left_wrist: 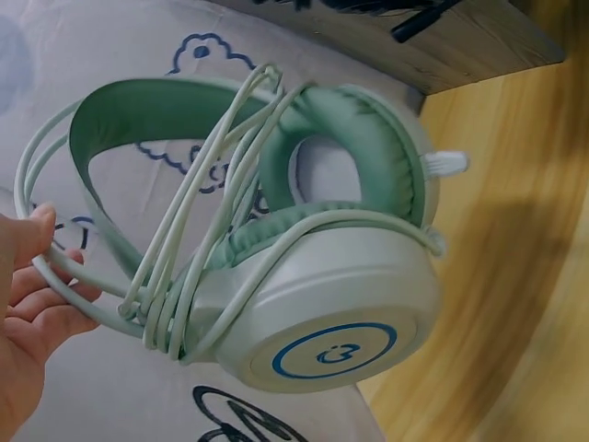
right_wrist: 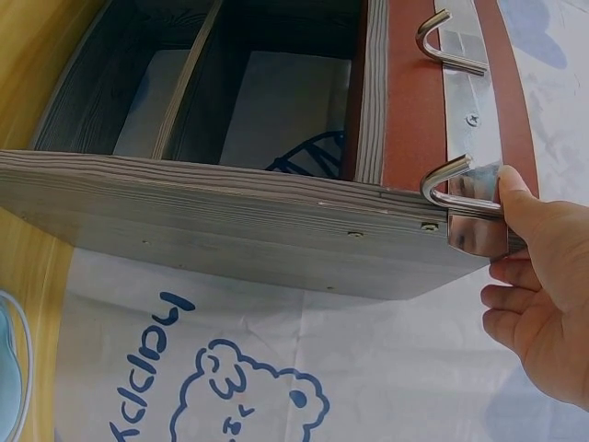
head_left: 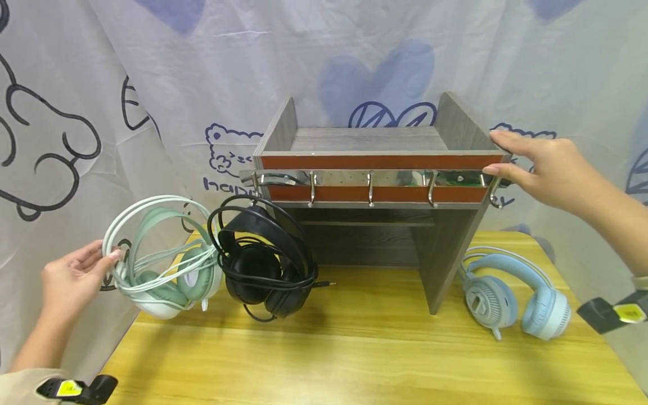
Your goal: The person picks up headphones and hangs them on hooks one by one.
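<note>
My left hand (head_left: pixel 76 275) pinches the headband wires of white-and-green headphones (left_wrist: pixel 340 285), held up left of the shelf with their cable bundled round them. Black headphones (head_left: pixel 253 270) hang at the left end of the hook rail (head_left: pixel 344 178), their cable looped too. At the upper right corner of the grey wooden shelf (head_left: pixel 374 140), my right hand (head_left: pixel 552 169) grips the edge. In the right wrist view its thumb lies on the rail's metal end, beside the last hook (right_wrist: pixel 460 189), and the other fingers are curled behind.
Light blue headphones (head_left: pixel 491 304) lie on the yellow wood-grain table (head_left: pixel 304 365), right of the shelf. Several silver hooks stick out along the shelf's front. A pale curtain (head_left: pixel 304 67) with blue drawings hangs behind and at the sides.
</note>
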{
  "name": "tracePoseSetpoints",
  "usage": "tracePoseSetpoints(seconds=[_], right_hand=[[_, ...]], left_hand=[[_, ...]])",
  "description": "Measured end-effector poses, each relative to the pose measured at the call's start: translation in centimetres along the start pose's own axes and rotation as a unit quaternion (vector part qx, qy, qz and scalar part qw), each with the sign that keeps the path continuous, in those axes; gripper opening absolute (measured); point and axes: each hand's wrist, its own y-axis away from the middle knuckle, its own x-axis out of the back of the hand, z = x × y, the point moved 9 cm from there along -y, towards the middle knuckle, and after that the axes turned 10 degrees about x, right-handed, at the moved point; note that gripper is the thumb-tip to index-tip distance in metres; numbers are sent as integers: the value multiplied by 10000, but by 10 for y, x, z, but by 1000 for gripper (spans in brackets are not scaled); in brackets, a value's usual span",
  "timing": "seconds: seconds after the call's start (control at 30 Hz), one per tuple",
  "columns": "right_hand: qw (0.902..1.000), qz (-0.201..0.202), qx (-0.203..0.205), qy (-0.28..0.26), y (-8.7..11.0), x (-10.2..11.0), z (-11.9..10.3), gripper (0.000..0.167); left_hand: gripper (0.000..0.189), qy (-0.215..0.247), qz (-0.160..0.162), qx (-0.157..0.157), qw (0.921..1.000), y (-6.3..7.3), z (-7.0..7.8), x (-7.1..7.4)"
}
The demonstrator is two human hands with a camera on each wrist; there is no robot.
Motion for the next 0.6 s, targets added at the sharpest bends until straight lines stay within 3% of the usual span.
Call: tracePoseSetpoints(seconds=[0.1, 0.27, 0.4, 0.5, 0.6], right_hand=[[10000, 52, 29, 17, 1, 1, 0, 58], [10000, 61, 43, 17, 1, 1, 0, 58], [10000, -37, -8, -46, 0, -1, 0, 59], [10000, -55, -17, -61, 0, -1, 1, 59], [10000, -13, 1, -59, 1, 1, 1, 59]], left_hand=[[37, 39, 115, 1, 9999, -6, -6, 9], [33, 66, 85, -2, 9999, 10, 25, 15], [36, 203, -86, -221, 9995, 21, 49, 16], [38, 624, -352, -436, 9965, 23, 58, 15], [37, 807, -553, -696, 9928, 17, 58, 16]])
